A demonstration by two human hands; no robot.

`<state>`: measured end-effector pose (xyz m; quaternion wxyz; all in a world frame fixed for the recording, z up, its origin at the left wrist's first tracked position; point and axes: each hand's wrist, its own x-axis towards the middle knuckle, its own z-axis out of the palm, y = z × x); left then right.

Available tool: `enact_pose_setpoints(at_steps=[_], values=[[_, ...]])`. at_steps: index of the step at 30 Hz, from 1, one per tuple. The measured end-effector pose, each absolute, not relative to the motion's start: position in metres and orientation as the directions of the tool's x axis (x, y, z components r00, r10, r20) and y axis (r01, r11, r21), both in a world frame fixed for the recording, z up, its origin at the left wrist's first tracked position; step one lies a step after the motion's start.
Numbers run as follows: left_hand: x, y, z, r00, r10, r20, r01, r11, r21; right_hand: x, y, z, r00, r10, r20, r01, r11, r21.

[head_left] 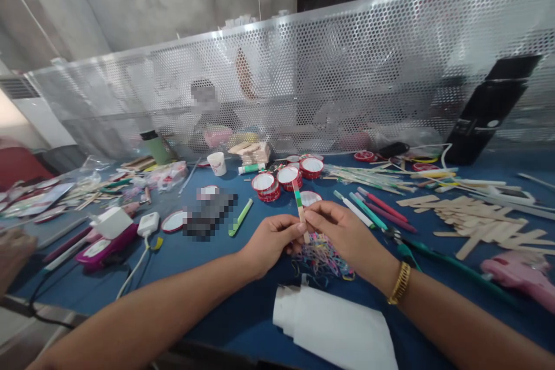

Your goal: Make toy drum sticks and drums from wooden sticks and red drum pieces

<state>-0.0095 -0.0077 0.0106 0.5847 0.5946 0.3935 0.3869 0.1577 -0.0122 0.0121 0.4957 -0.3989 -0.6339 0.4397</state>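
Upright between my two hands is a wooden craft stick (298, 199), its upper part coloured red, green and white. My left hand (275, 240) pinches its lower part between thumb and fingers. From the other side, my right hand (340, 231) is closed on the stick too, its fingertips at about mid-length; a gold bracelet circles that wrist. Just below the hands lies a tangle of colourful rubber bands (323, 257). A rolled white sheet (333, 324) is nearest to me on the blue table (221, 300). Small red-rimmed drums (288, 176) stand behind the stick.
Plain craft sticks (485, 222) are heaped at right beside a pink glue gun (522, 274) and green-handled pliers (437, 260). Several markers (368, 211) lie behind my right hand. A metal mesh screen (269, 87) borders the back. Another person's hand (15, 254) is at far left.
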Motion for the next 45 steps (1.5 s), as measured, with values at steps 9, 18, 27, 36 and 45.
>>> enact_pose_setpoints(at_steps=[9,18,27,36,45], values=[[-0.010,-0.003,0.009,0.379,0.925,-0.006,0.035,-0.008,0.999,0.164,-0.008,0.013,-0.062,0.946,0.320,0.122,0.325,-0.938],[-0.010,-0.002,0.016,0.441,0.897,-0.015,0.128,-0.046,0.991,0.161,-0.009,0.013,-0.129,0.960,0.248,0.041,0.255,-0.966],[-0.015,0.002,0.013,0.471,0.879,-0.076,0.016,0.077,0.997,0.159,-0.012,0.019,-0.186,0.965,0.186,-0.058,0.178,-0.982],[-0.017,0.006,0.009,0.470,0.875,-0.111,-0.045,0.149,0.988,0.156,-0.015,0.017,-0.192,0.965,0.176,-0.128,0.153,-0.980],[-0.017,0.005,0.011,0.480,0.868,-0.125,-0.012,0.149,0.989,0.160,-0.013,0.025,-0.039,0.983,0.181,-0.176,0.171,-0.969]])
